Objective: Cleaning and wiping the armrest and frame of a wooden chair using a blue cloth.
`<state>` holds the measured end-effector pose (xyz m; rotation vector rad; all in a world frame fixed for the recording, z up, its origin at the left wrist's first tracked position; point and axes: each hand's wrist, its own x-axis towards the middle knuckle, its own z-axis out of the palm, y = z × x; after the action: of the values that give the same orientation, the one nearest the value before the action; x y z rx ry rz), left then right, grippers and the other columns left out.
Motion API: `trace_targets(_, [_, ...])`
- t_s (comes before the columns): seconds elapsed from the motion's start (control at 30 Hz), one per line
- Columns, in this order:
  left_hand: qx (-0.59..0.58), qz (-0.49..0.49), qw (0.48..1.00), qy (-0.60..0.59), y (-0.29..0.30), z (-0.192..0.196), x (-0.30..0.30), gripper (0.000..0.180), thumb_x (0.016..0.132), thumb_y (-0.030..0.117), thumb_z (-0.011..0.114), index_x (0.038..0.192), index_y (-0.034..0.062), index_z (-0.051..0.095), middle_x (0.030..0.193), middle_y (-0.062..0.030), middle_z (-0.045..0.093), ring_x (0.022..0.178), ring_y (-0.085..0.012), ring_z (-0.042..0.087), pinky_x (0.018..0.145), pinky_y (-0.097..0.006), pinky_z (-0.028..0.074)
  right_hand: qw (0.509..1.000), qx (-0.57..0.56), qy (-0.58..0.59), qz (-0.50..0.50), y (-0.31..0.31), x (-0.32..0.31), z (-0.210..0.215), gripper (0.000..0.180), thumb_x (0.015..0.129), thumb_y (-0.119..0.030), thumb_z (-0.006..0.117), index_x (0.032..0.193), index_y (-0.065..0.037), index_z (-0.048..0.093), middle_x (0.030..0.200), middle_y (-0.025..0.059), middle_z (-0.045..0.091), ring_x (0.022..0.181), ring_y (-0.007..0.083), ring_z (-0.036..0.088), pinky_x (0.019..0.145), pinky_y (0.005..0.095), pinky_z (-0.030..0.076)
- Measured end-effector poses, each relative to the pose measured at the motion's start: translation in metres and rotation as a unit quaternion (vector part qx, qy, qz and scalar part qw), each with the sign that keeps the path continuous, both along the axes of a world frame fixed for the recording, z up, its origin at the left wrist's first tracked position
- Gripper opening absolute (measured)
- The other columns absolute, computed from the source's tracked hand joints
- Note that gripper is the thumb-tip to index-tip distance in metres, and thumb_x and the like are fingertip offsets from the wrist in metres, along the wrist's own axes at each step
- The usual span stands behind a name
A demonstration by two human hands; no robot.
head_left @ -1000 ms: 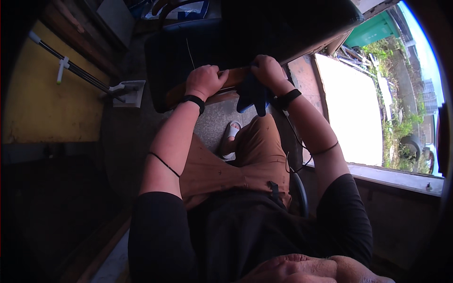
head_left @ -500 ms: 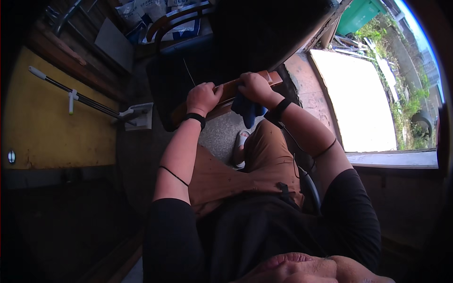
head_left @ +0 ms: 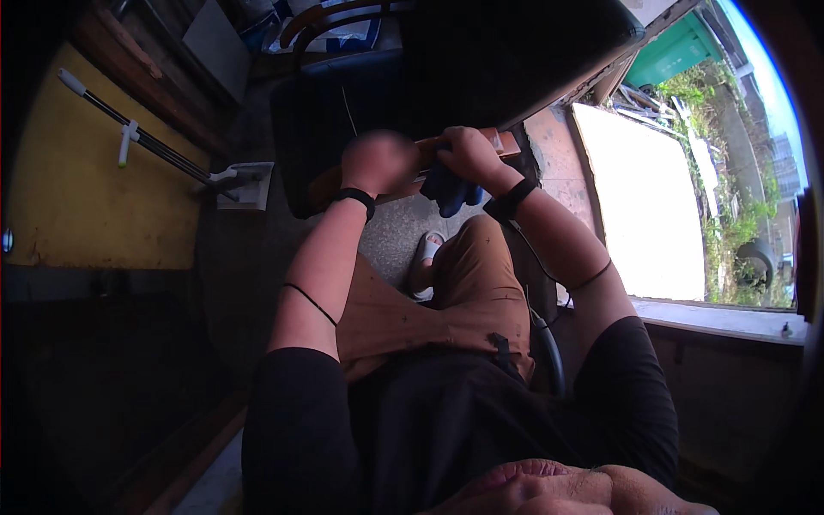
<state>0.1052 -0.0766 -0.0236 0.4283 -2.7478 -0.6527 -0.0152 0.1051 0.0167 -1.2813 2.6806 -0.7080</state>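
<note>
A brown wooden bar (head_left: 509, 144) runs along the near edge of a black padded chair (head_left: 313, 112). My right hand (head_left: 472, 156) is closed over the bar near its right end. A dark blue cloth (head_left: 450, 194) is bunched in that hand and hangs below the fingers, in front of the bar. My left hand (head_left: 374, 163) is at the bar further left, its fingers blurred so that their grip does not show. The bar's middle is partly covered by my hands.
To the left, a long-handled dustpan (head_left: 249, 184) stands by a yellow panel (head_left: 129, 189). Wooden chair arms (head_left: 300, 30) lie behind. On the right, a large white board (head_left: 644, 206) stands near a green bin (head_left: 674, 56). My sandalled foot (head_left: 432, 245) is below the bar.
The view has shifted slightly. My left hand has moved a little right along the bar and is now blurred. My right hand stays at the bar's right end with the cloth.
</note>
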Motion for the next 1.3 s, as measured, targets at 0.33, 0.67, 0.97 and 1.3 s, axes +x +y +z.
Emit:
trace_targets(0.33, [-0.01,-0.003,1.0,0.0,0.003,0.004,-0.008,0.046,0.1,0.048,0.059,0.082,0.0085,0.075,0.087,-0.012,0.075,0.082,-0.0308,0.073,0.074,-0.044,0.06,0.997,0.039,-0.013,-0.061,0.004,-0.009,0.009,0.021,0.086,-0.021,0.067,0.095,-0.003,0.073,0.1,0.0203,0.074,0.094,0.0399,0.071,0.085,0.0473,0.058])
trace_targets(0.67, [-0.02,-0.022,1.0,0.007,-0.001,0.005,-0.004,0.045,0.099,0.047,0.059,0.082,0.0083,0.074,0.085,-0.0134,0.074,0.08,-0.0332,0.072,0.072,-0.044,0.059,0.989,-0.12,-0.067,-0.049,0.037,-0.056,-0.002,0.028,0.082,-0.023,0.067,0.095,0.001,0.071,0.094,0.0222,0.071,0.092,0.0383,0.071,0.085,0.0435,0.057])
trace_targets(0.97, [-0.035,-0.064,0.997,-0.036,0.005,0.017,-0.011,0.041,0.1,0.044,0.06,0.09,0.0076,0.076,0.092,-0.0143,0.075,0.087,-0.0346,0.071,0.075,-0.043,0.058,0.983,-0.185,-0.01,-0.011,0.045,-0.062,-0.039,0.023,0.081,-0.026,0.06,0.087,-0.005,0.067,0.091,0.0198,0.066,0.09,0.0403,0.066,0.081,0.0476,0.055])
trace_targets(1.3, [0.193,-0.057,0.949,-0.243,0.008,0.03,-0.052,0.046,0.094,0.043,0.07,0.106,-0.0002,0.077,0.098,-0.0183,0.076,0.09,-0.0291,0.072,0.086,-0.037,0.053,0.985,-0.171,0.017,-0.02,0.046,-0.053,-0.04,0.025,0.083,-0.026,0.06,0.087,-0.003,0.068,0.091,0.0195,0.068,0.089,0.0394,0.067,0.083,0.0466,0.056])
